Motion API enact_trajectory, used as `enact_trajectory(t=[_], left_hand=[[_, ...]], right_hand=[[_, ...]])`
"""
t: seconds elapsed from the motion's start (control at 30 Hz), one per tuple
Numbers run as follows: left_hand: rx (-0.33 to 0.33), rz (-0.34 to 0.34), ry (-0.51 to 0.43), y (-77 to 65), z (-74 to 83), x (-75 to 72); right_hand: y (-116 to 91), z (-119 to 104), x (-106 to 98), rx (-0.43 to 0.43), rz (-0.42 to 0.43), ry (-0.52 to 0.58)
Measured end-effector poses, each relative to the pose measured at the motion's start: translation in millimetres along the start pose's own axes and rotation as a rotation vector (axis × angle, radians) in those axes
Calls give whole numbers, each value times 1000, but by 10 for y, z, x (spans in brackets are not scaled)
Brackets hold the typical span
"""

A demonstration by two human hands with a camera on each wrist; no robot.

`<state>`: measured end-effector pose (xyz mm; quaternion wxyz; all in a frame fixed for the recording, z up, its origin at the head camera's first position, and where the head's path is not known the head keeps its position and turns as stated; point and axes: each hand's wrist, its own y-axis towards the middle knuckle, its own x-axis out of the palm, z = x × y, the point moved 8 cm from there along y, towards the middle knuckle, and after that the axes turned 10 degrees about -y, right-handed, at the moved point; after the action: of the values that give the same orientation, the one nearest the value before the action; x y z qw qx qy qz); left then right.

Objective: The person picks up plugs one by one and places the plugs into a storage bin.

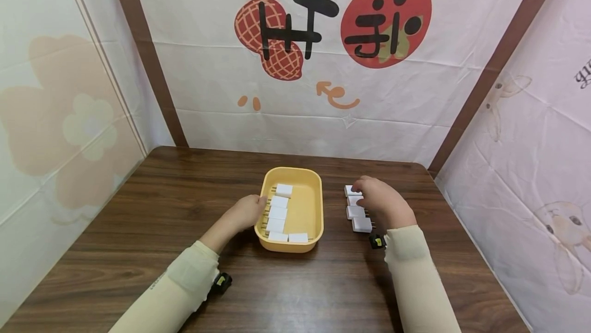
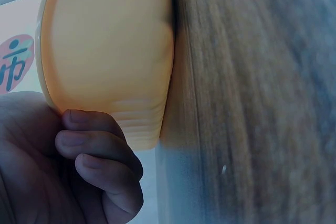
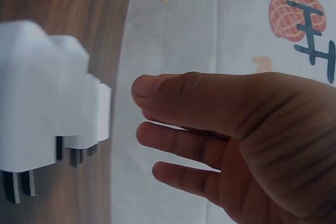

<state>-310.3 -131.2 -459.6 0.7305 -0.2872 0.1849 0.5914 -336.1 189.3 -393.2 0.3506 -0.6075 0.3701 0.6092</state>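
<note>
My left hand [image 1: 251, 212] pinches the left rim of a yellow plastic bin [image 1: 315, 181]. In the left wrist view its curled fingers [image 2: 100, 140] lie against the bin's outer wall [image 2: 110, 40]. Several white plug chargers [image 1: 277, 213] lie inside the bin, mostly along its left side, prongs to the left. To the right of the bin, more white chargers [image 1: 361, 224] stand in a row on the table, prongs to the right. Above the far end of that row hovers my right hand [image 1: 384, 201]. The right wrist view shows its fingers [image 3: 178, 142] extended, holding nothing, apart from the nearby chargers [image 3: 29, 98].
Everything stands on a dark brown wooden table [image 1: 304, 292]. A white printed curtain [image 1: 208, 86] hangs behind its far edge, with more curtain at both sides. Black wrist cameras [image 1: 222, 282] are strapped under both forearms.
</note>
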Motion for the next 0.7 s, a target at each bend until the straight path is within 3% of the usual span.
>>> enact_trajectory(t=[0.7], left_hand=[[8, -7, 15, 14, -5, 0]], right_hand=[[81, 162, 248, -7, -19, -23]])
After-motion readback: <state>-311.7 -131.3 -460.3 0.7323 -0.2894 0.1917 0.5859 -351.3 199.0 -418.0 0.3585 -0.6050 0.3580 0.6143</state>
